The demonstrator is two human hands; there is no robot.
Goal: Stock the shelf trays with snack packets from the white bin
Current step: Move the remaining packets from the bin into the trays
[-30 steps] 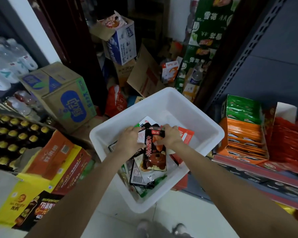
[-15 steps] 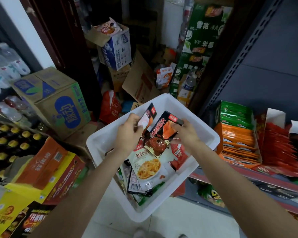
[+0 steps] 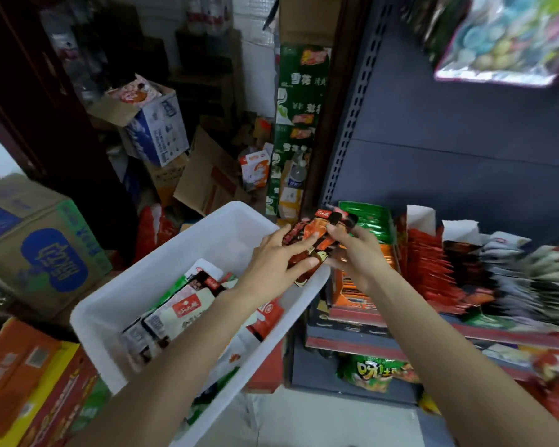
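Holding a small bunch of dark red and orange packets (image 3: 307, 243) between them, both hands sit close together above the far right corner of the white bin (image 3: 207, 240). The left hand (image 3: 276, 264) lays its fingers across the fronts of the packets, thumb beneath, while the right hand (image 3: 355, 253) pinches their upper ends, likely squaring them into one stack so they slide in together. Just beyond the right hand stand the shelf trays (image 3: 365, 304), with green and orange packs upright in rows, which suggests the bunch is meant for a matching row there. Below the left forearm, the bin holds more loose packets (image 3: 181, 311) lying flat and jumbled, so much remains to be stocked. Motion blur smears the trays farther right.
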